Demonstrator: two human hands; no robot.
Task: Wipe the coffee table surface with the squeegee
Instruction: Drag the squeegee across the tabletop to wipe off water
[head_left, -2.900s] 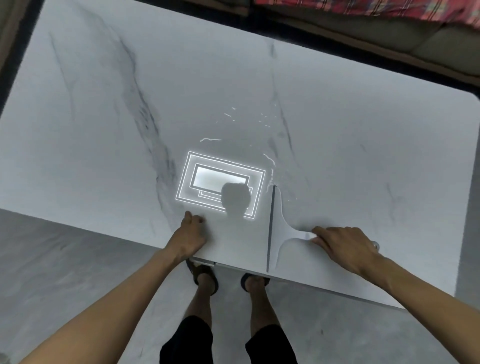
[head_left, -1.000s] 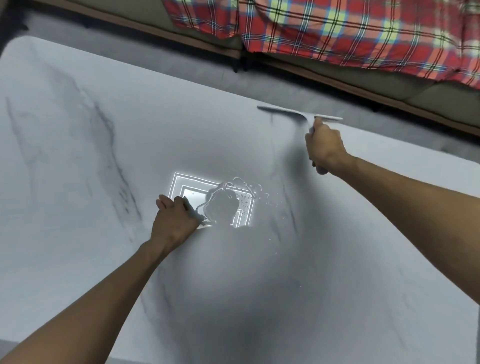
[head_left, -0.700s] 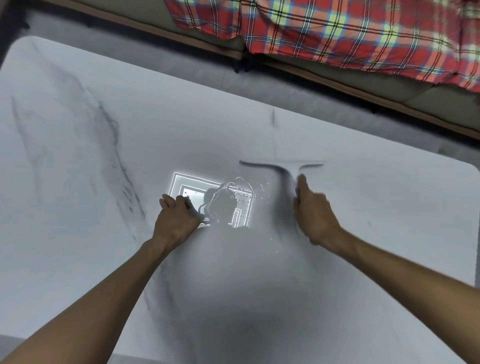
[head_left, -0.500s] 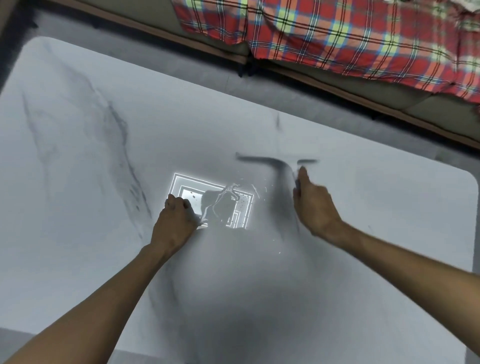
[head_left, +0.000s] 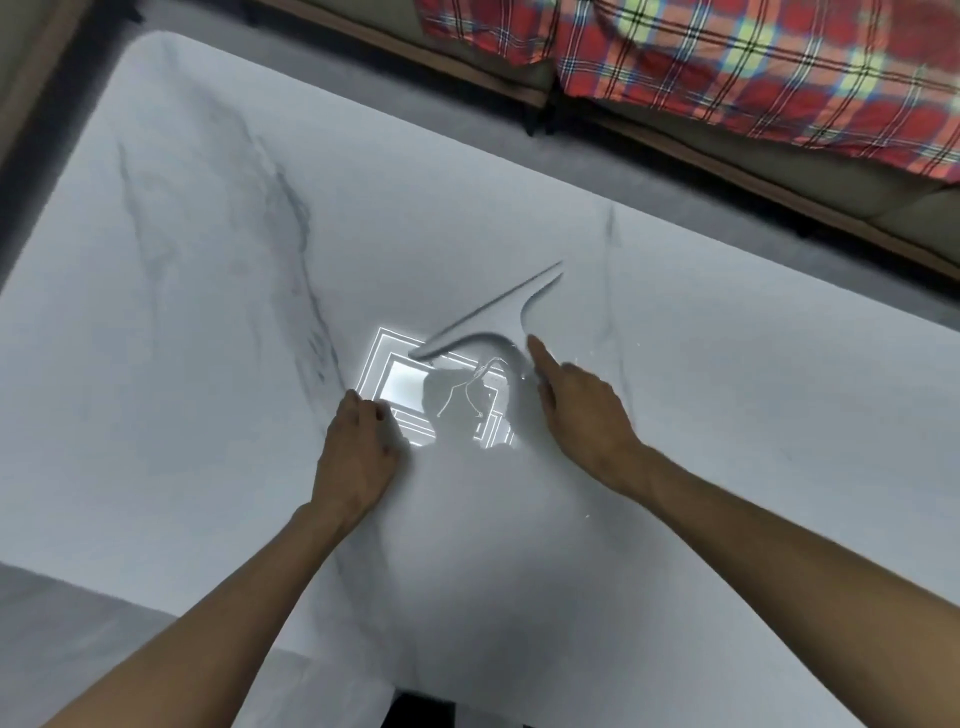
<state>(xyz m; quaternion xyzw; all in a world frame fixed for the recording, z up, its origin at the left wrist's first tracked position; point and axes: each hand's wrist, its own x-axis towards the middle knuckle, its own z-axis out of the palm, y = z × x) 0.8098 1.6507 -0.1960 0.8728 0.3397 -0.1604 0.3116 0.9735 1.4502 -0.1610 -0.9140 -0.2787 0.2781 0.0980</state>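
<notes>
My right hand (head_left: 576, 410) grasps the pale grey squeegee (head_left: 493, 317), its blade on the white marble coffee table (head_left: 208, 312) at the far edge of the bright rectangular glare (head_left: 400, 384). My left hand (head_left: 358, 452) is curled and empty beside that glare. Water streaks (head_left: 467, 387) cross it, so I judge the wiping unfinished.

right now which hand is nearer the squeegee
Right. The right hand holds the squeegee, just behind its blade; the left hand rests on the coffee table, apart from it, to the lower left.
</notes>
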